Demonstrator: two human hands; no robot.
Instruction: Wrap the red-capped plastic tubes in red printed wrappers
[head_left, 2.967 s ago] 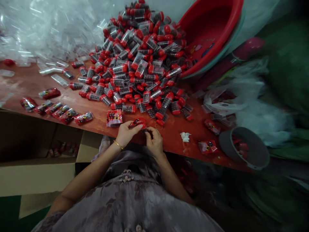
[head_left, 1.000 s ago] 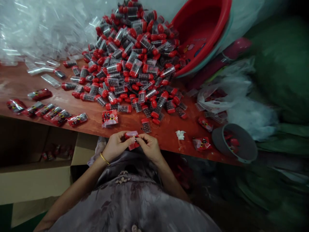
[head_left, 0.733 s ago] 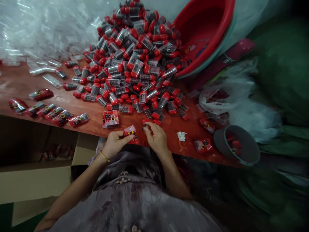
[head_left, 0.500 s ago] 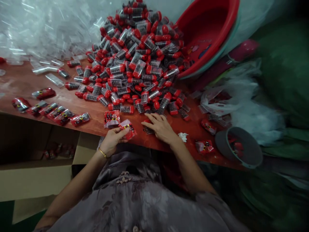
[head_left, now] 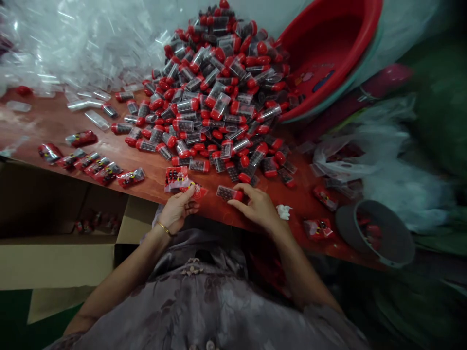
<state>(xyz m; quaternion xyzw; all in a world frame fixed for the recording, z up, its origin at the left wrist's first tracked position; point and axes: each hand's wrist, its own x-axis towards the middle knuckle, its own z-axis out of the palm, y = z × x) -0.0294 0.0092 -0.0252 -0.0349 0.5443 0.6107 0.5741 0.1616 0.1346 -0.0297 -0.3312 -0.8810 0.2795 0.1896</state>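
Note:
My left hand (head_left: 179, 209) pinches a small red printed plastic packet (head_left: 197, 191) near the table's front edge. Just behind it lies another red packet (head_left: 175, 178), partly overlapped by the held one. My right hand (head_left: 257, 204) has thumb and fingers closed round the red cap end of a clear tube (head_left: 228, 193) with dark contents, whose clear end points left towards the packet. Behind both hands rises a large pile of similar red-capped tubes (head_left: 219, 102).
Several filled red packets (head_left: 98, 165) lie in a row at left, above an open cardboard box (head_left: 58, 262). Clear empty tubes (head_left: 83, 43) are heaped at back left. At right are a red basin (head_left: 335, 43), plastic bags (head_left: 383, 170), a white scrap (head_left: 283, 211) and a grey bowl (head_left: 346, 223).
My right hand has gone from lying spread over the tube to gripping its red cap end. My left hand still holds the packet. The whole view has shifted slightly.

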